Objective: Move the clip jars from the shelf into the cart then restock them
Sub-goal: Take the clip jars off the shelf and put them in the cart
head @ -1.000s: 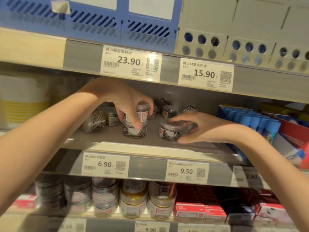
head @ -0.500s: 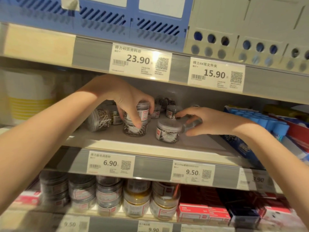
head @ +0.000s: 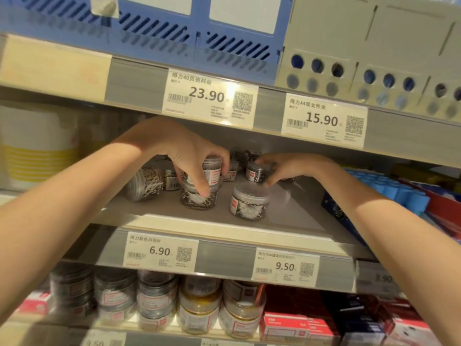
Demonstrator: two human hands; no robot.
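Several small clear clip jars stand on the grey middle shelf (head: 287, 208). My left hand (head: 184, 151) grips the upper jar (head: 213, 171) of a two-jar stack; the lower jar (head: 198, 199) sits under it. A lone jar (head: 249, 202) stands free at the shelf front. Farther back, my right hand (head: 284, 168) closes its fingers around another jar (head: 257, 171). A jar lying on its side (head: 146, 182) rests at the left. No cart is in view.
Price-tag rails run along each shelf edge. Stacked jars (head: 199, 305) and red boxes (head: 296, 323) fill the shelf below. Blue-capped items (head: 399, 188) crowd the right of the middle shelf. Blue and grey file boxes sit on the top shelf.
My right hand let go of the front jar and reached back to a jar deeper on the shelf. My left hand stays on the stacked jar.
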